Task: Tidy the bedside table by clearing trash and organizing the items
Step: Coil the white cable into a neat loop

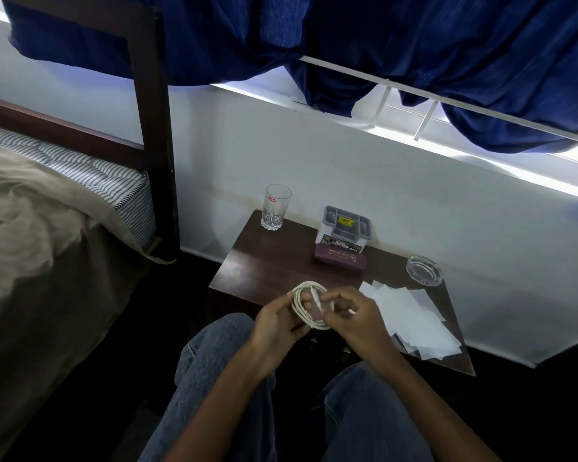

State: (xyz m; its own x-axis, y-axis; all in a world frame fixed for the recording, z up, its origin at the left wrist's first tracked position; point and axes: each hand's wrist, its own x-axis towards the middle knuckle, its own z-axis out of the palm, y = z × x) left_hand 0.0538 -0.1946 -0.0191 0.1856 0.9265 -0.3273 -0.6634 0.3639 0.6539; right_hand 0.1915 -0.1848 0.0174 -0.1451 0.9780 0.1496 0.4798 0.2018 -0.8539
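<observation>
Dark wooden bedside table [274, 261] sitting under the window, white paper scraps [411, 315] lying on its right side. I'm holding a coiled white charging cable [306, 303] above the front edge, left hand [277, 323] gripping the loops so they're not springing open, right hand [351, 315] pinching the plug end, probably for tucking. Coil's looking neat, round, thin.

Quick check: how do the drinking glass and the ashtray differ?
The drinking glass is tall and narrow; the ashtray is low and wide. The drinking glass stands back left on the table, the ashtray on the right beside the white papers. Only the drinking glass bears a red label. Both are clear glass.
</observation>
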